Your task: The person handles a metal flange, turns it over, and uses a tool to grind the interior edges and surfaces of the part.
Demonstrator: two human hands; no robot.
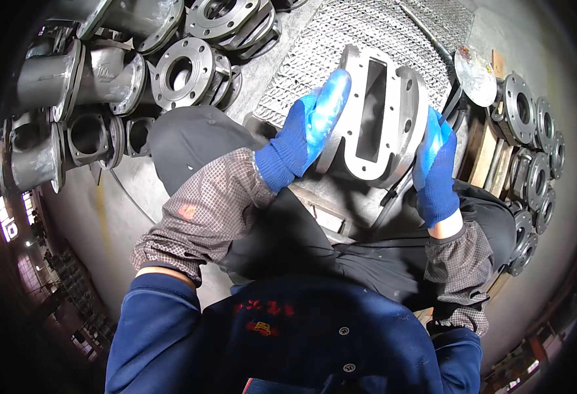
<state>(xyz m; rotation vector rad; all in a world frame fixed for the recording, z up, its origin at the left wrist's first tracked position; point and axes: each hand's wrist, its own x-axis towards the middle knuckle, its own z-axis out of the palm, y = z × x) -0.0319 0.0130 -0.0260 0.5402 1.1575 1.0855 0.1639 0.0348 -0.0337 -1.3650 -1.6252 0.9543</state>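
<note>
Between my two gloved hands is a grey cast metal valve body (365, 168), with a flat machined face, a long slot-shaped opening and small bolt holes round it. My left hand (315, 118), in a blue coated glove, grips its left flange with the thumb along the edge. My right hand (435, 161), in a matching glove, holds the round flange on the right side; most of its fingers are hidden behind the casting. The valve body is tilted toward me above my lap, over the near end of a textured metal plate (341, 33).
Several flanged castings (183, 73) are stacked at the left. At the right, more flanged castings (523, 108) stand in rows on wooden boards (485, 154). A round pale disc (475, 75) sits by the plate's right edge. A dark cable (134, 197) runs along the floor.
</note>
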